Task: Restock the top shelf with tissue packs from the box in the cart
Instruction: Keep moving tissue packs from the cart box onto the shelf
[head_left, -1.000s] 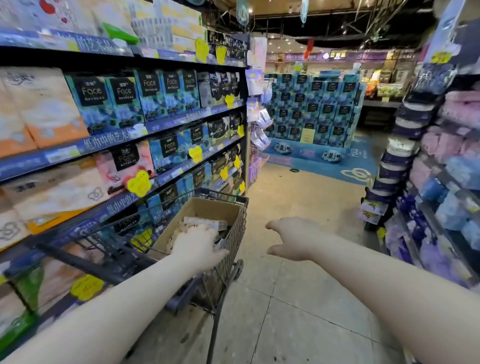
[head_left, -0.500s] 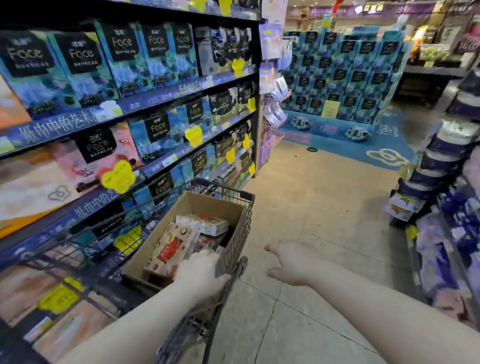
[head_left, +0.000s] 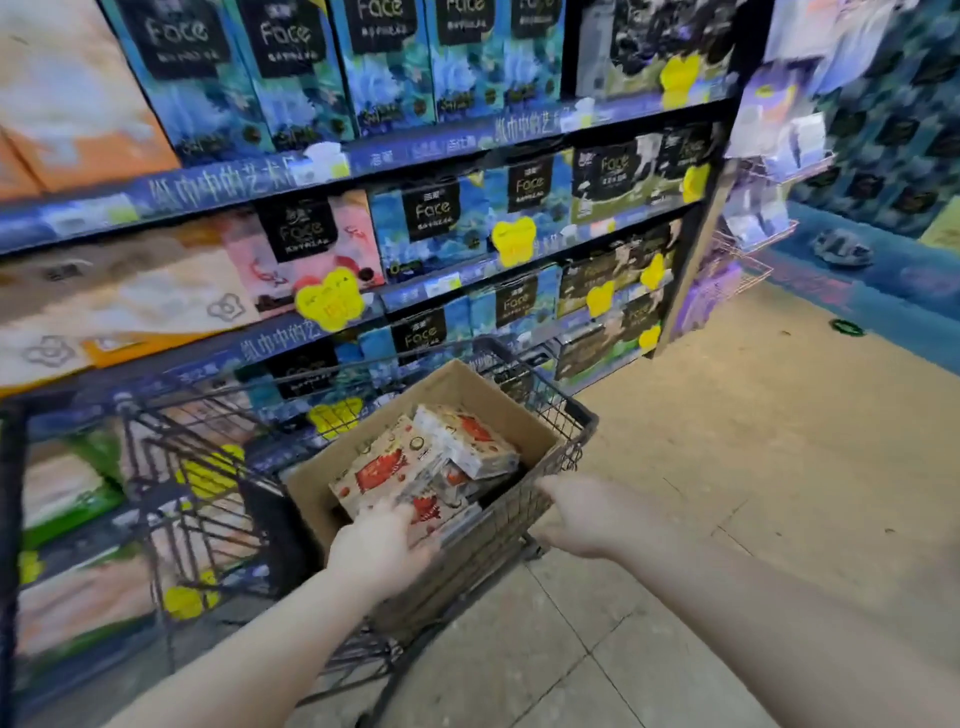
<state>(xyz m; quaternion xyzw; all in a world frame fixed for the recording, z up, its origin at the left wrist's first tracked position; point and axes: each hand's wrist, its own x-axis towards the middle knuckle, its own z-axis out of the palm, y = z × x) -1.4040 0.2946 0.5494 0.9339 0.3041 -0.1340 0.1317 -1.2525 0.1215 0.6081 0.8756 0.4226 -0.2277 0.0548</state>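
Note:
A brown cardboard box (head_left: 467, 387) sits in a black wire shopping cart (head_left: 574, 415) beside the shelving. Several tissue packs (head_left: 400, 462) with red and beige print lie in the box, one white pack (head_left: 472, 441) on top at the far side. My left hand (head_left: 376, 551) reaches over the box's near edge, fingers spread on the nearest pack; I cannot tell if it grips it. My right hand (head_left: 587, 514) hovers at the cart's right rim, fingers apart, holding nothing. The top shelf is out of frame.
Blue shelves (head_left: 415, 150) packed with "Face" tissue boxes and yellow price tags run along the left. A pink wire rack (head_left: 748, 260) hangs at the shelf's end. Beige tiled floor (head_left: 753, 467) spreads to the right, with a blue display platform (head_left: 883, 270) beyond.
The view has tilted down and closer to the cart. My left hand has dropped from above the box onto the packs. My right hand has drawn in toward the cart's right rim.

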